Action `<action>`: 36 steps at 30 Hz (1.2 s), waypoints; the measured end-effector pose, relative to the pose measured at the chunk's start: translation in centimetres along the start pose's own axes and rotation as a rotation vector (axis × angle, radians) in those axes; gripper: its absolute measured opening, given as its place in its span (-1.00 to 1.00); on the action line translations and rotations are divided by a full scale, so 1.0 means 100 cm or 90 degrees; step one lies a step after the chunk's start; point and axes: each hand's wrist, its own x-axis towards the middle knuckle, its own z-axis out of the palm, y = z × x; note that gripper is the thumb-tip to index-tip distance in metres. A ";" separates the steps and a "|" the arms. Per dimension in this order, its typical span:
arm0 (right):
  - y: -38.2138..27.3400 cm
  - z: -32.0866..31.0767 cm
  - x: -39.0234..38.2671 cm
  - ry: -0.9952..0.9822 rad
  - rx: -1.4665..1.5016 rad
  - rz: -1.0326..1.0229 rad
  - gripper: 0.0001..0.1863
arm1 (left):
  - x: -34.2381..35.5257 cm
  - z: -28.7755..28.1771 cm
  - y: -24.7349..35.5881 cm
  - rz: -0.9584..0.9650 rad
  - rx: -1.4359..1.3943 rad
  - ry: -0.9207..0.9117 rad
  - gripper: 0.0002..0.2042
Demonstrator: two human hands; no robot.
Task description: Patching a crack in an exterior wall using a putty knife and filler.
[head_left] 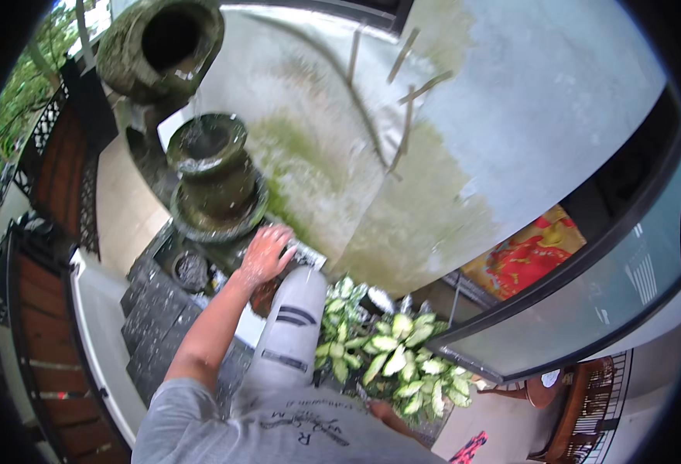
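My left hand [269,251] is wet, open with fingers spread, at the rim of a mossy stone fountain's lower basin [217,228]; whether it touches the stone is unclear. Above stands a green-stained pot [217,185], with water falling into it from a tilted urn [120,66]. My raised leg in grey trousers [282,348] is just below my left hand. My right hand [378,408] shows only slightly beside my shirt, near the leafy plants; its fingers are hidden.
Variegated plants [398,348] grow at the foot of a stained wall [294,139]. An open frosted-glass panel [588,309] juts at right, over a wooden bench [588,402]. Dark stone steps [147,309] and a wooden gate [42,332] are at left.
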 end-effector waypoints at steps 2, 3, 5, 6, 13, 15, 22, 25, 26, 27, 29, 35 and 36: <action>-0.031 -0.015 -0.010 -0.044 0.086 0.019 -0.65 | -0.016 0.008 -0.011 -0.037 0.004 -0.026 -0.55; -0.029 -0.020 -0.020 -0.037 0.130 0.043 -0.63 | -0.010 0.014 -0.005 -0.052 -0.022 -0.024 -0.54; -0.068 -0.046 -0.031 -0.034 0.230 0.103 -0.60 | -0.017 0.009 -0.006 -0.034 -0.043 -0.004 -0.52; -0.091 -0.057 -0.036 -0.052 0.317 0.164 -0.55 | -0.026 0.002 -0.012 -0.042 -0.034 -0.016 -0.52; -0.100 -0.078 -0.017 -0.113 0.112 0.019 -0.35 | -0.004 0.003 -0.007 -0.024 -0.053 -0.055 -0.52; -0.121 -0.098 -0.016 -0.189 0.170 0.108 -0.35 | -0.006 0.001 -0.010 -0.028 -0.051 -0.057 -0.52; -0.158 -0.171 -0.004 -0.049 0.190 0.076 -0.24 | -0.002 0.001 -0.008 -0.044 -0.033 -0.052 -0.53; -0.158 -0.185 0.001 -0.006 0.156 0.037 -0.24 | -0.001 0.004 -0.007 -0.040 -0.040 -0.053 -0.52; -0.161 -0.189 0.002 0.010 0.105 0.012 -0.24 | -0.002 0.002 -0.008 -0.043 -0.040 -0.058 -0.52; -0.166 -0.190 0.003 0.009 0.105 0.009 -0.24 | -0.005 0.001 -0.009 -0.044 -0.037 -0.058 -0.52; -0.157 -0.187 0.007 -0.023 0.146 0.052 -0.33 | -0.003 0.003 -0.007 -0.047 -0.043 -0.068 -0.53; -0.150 -0.157 0.001 -0.078 0.192 0.071 -0.33 | -0.004 0.007 -0.010 -0.032 -0.038 -0.037 -0.56; -0.152 -0.152 0.000 -0.081 0.191 0.069 -0.33 | -0.006 0.007 -0.012 -0.035 -0.035 -0.038 -0.56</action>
